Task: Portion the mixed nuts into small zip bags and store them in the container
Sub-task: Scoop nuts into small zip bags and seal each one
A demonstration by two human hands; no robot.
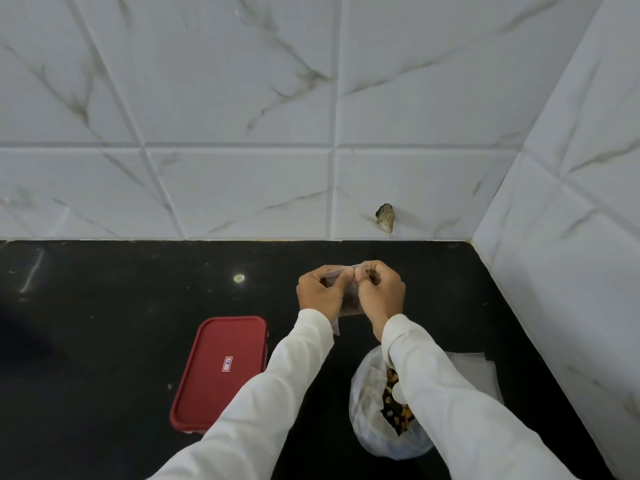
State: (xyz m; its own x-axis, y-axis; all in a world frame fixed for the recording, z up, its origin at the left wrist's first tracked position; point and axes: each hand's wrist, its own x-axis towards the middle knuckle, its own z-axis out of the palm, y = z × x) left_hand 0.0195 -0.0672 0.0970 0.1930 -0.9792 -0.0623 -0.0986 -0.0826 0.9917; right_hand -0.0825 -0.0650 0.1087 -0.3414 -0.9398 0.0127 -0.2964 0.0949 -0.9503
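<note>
A small clear zip bag with dark nuts in its lower part hangs upright between my hands above the black counter. My left hand and my right hand both pinch its top edge, thumbs and fingertips close together at the seal. Below my right sleeve lies a large clear plastic bag of mixed nuts, open and partly hidden by the arm. The container, shut under its red lid, sits on the counter to the left of my left forearm.
A stack of flat clear zip bags lies right of the nut bag, near the tiled side wall. The black counter stretches left. The tiled back wall has a small chipped hole.
</note>
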